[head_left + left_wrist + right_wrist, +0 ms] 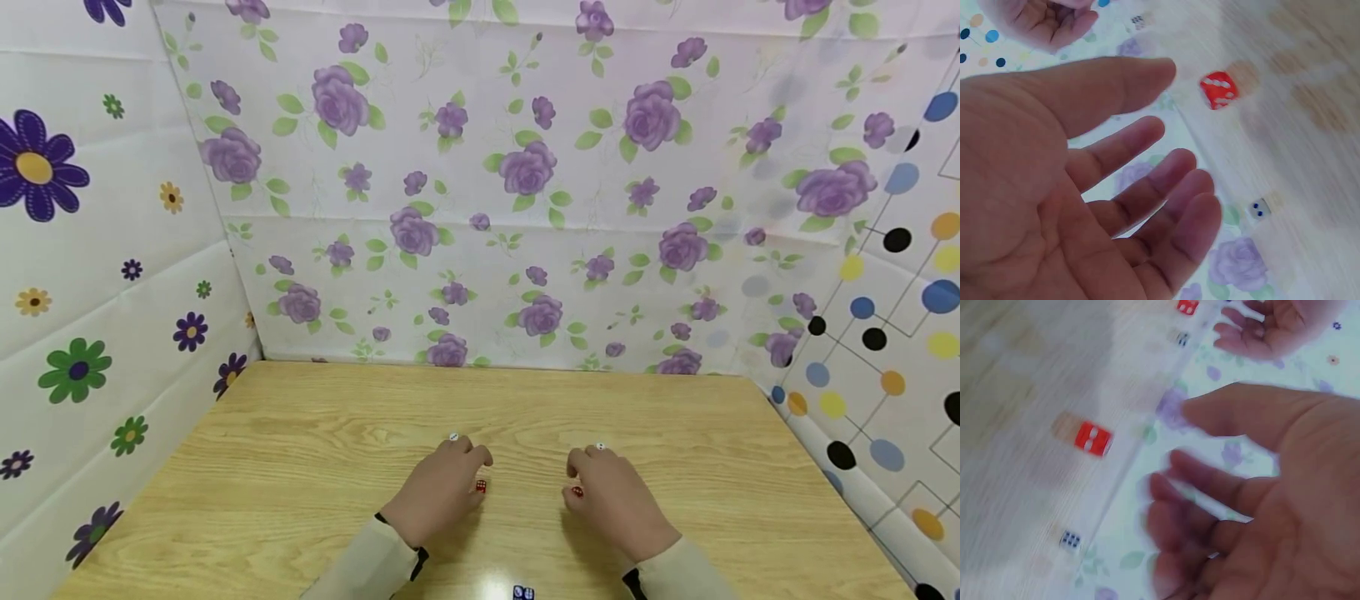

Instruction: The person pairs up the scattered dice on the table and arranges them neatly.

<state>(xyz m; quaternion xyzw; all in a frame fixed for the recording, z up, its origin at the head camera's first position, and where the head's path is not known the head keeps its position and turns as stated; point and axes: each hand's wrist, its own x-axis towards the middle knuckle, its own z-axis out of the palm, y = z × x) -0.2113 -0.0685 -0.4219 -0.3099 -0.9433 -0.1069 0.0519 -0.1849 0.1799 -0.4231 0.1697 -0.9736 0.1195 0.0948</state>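
Observation:
My left hand (pixel 438 487) hovers low over the wooden table, thumb and fingers loosely bent and apart, nothing held. A red die (pixel 481 486) shows beside its thumb. Just past its knuckles sits a white die (pixel 453 437). On the other side, my right hand (pixel 618 497) is held likewise, relaxed with a gap between thumb and fingers. Its red die (pixel 577 492) is partly hidden by the thumb, and a second white die (pixel 600 447) lies beyond the knuckles. Both wrist views show the red dice (pixel 1218 90) (pixel 1093 438) on the tabletop, apart from the fingertips.
Two dark blue dice (pixel 523 592) lie side by side at the near edge of the view, between the forearms. The wooden table (pixel 337 417) ends at a flowered cloth wall (pixel 480 275) at the back, with patterned cloth on both sides.

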